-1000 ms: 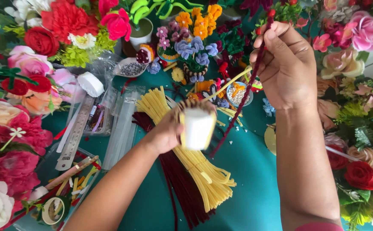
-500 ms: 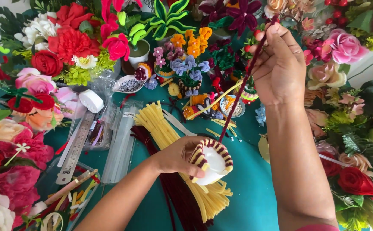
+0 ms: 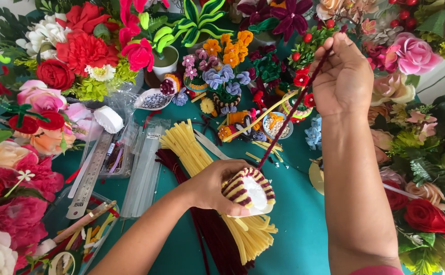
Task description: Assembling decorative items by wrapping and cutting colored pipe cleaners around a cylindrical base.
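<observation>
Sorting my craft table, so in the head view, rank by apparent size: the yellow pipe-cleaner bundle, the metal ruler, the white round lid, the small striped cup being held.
1. Yellow pipe-cleaner bundle
2. Metal ruler
3. Striped cup and white round lid look alike; the cup sits nearer the camera, so unranked.

A metal ruler point(image 3: 91, 175) lies beside red roses point(image 3: 54, 74).

White round form point(image 3: 250, 192), partly banded in maroon and yellow, sitting tilted within left fingers point(image 3: 232, 206); maroon pipe cleaner point(image 3: 289, 114) running taut up to right fingers point(image 3: 334, 51).
</observation>
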